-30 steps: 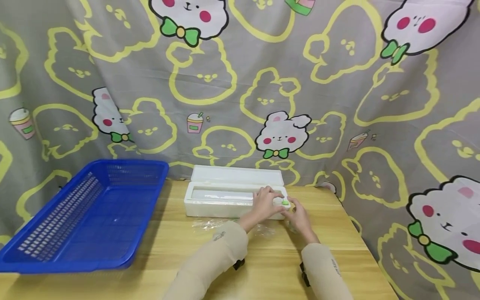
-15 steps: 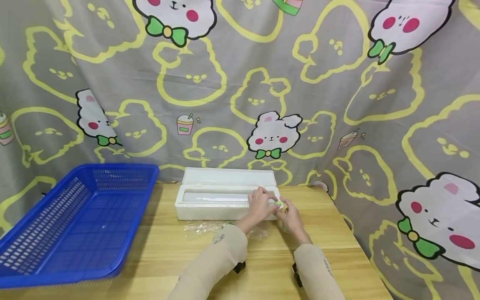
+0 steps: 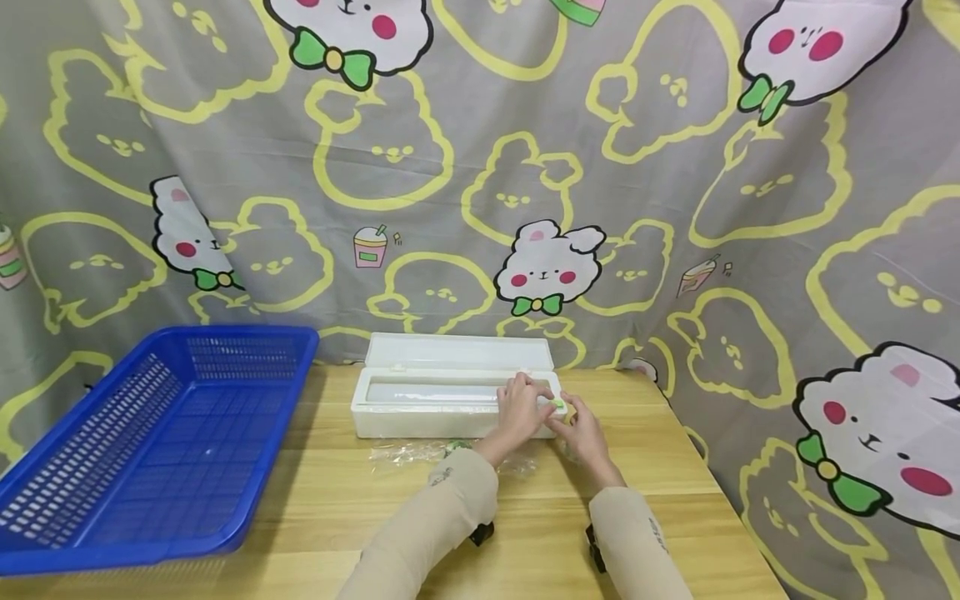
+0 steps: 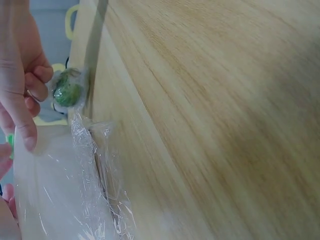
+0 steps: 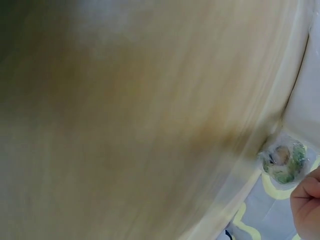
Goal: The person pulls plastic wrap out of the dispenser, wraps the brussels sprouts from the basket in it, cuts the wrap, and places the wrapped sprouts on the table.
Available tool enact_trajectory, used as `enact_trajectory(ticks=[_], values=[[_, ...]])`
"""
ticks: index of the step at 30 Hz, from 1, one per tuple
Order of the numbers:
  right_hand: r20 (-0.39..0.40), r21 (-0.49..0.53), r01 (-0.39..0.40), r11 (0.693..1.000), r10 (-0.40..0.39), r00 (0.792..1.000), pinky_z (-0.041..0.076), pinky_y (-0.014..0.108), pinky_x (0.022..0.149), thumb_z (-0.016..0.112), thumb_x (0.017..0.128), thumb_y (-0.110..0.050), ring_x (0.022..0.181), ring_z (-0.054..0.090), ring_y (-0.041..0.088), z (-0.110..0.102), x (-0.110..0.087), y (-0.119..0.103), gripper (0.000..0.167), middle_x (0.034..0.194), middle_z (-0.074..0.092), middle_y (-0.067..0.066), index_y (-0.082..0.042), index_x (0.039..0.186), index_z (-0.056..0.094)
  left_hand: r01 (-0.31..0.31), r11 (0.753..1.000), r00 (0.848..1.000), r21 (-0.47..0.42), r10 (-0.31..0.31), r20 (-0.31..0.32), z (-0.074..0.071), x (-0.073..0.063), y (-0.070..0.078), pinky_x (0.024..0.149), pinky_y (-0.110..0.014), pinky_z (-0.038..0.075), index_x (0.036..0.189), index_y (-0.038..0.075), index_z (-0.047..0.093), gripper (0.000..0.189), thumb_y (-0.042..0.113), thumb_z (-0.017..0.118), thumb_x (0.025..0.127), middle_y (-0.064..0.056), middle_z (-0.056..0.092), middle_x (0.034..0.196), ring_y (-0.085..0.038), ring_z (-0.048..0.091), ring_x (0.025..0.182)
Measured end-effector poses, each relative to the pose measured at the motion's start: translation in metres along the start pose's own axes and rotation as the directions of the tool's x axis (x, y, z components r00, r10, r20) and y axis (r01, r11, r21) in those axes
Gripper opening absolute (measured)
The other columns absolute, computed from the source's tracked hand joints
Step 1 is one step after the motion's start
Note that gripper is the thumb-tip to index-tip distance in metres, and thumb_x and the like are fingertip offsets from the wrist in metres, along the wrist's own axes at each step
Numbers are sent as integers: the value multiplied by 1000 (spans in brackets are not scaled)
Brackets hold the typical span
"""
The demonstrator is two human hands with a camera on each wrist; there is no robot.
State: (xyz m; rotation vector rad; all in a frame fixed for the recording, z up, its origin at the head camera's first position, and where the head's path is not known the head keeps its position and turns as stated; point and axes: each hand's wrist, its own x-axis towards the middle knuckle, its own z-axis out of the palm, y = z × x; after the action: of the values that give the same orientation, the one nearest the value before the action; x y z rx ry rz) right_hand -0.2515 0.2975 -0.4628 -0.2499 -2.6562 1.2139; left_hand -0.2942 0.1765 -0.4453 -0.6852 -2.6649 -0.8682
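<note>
A long white cling film dispenser (image 3: 420, 422) lies on the table, its lid (image 3: 459, 353) raised at the back and a film roll (image 3: 427, 393) inside. My left hand (image 3: 517, 408) reaches over its right end and pinches the small green slide cutter (image 3: 557, 403). Beside it my right hand (image 3: 585, 432) grips the dispenser's right end, thumb on the front in the left wrist view. Loose clear film (image 3: 405, 454) hangs crumpled along the dispenser's front. A round green vegetable wrapped in clear film (image 4: 67, 90) sits by my right hand, also visible in the right wrist view.
To the left stands a large blue plastic basket (image 3: 238, 500) with perforated sides. The wooden table (image 3: 540, 525) meets a printed grey curtain (image 3: 435, 192) behind the dispenser and along the right side.
The head view has turned slightly right, shifting the scene left. Both hands stay at the dispenser's right end, with the left fingers still at the green cutter.
</note>
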Motion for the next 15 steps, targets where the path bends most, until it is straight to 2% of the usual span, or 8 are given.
enact_trajectory(ticks=[6, 15], values=[[0, -4, -10, 1000, 10, 1000, 28, 23, 48, 68, 80, -17, 56, 33, 12, 1, 0, -1, 58, 60, 33, -1, -4, 132, 44, 20, 1000, 1000, -20, -20, -2, -2, 1, -1, 71, -28, 30, 86, 22, 73, 14, 31, 71, 76, -2, 53, 100, -16, 45, 88], [1, -7, -18, 1000, 18, 1000, 28, 24, 47, 69, 80, -19, 53, 32, 12, 0, 0, 1, 59, 57, 33, -1, -6, 132, 44, 44, 999, 998, -1, -44, 33, -7, 0, -2, 71, -28, 28, 88, 23, 73, 14, 32, 70, 77, 1, 49, 98, -14, 42, 86]])
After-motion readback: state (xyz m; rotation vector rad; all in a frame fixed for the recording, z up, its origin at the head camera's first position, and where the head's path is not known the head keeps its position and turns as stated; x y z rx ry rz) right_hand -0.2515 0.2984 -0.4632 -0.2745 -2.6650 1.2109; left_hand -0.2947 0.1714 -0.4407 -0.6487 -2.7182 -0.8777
